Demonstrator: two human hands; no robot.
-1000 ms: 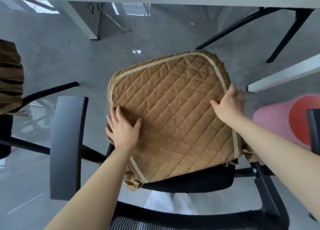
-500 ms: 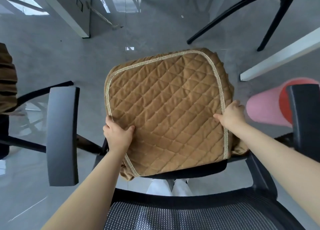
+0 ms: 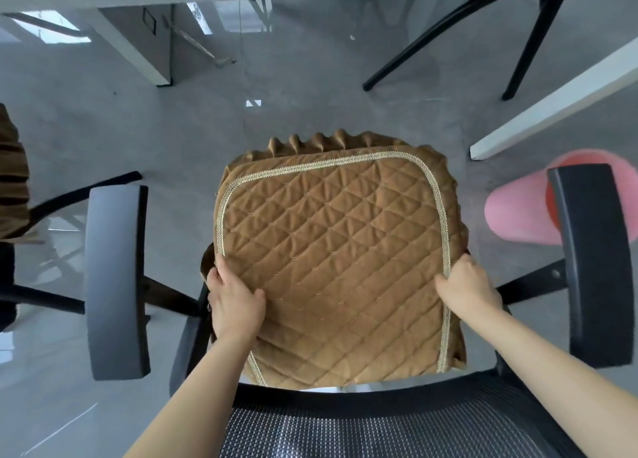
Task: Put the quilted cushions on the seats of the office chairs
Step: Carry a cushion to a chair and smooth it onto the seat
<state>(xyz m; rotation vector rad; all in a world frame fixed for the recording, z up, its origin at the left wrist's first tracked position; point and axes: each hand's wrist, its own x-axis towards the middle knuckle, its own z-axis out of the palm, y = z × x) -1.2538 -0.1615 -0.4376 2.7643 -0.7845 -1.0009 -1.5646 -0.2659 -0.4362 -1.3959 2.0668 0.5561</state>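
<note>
Both bare forearms are extended forward and down from the lower edge of the view, converging slightly. The left hand is curled, with the thumb laid on top and the fingers wrapped over the left edge of the quilted cushion. The right hand is set likewise at the cushion's right edge, thumb pointing inward, fingers curled round the border.

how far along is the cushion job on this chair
Done: the brown quilted cushion already lies on the seat between the armrests, its pleated skirt showing along the far edge.

In hand: the left hand and the right hand grip its side edges, apparently squaring it up.

Left: letting go. Brown pleated fabric at the left edge may be another cushion; how it lies cannot be told.
</note>
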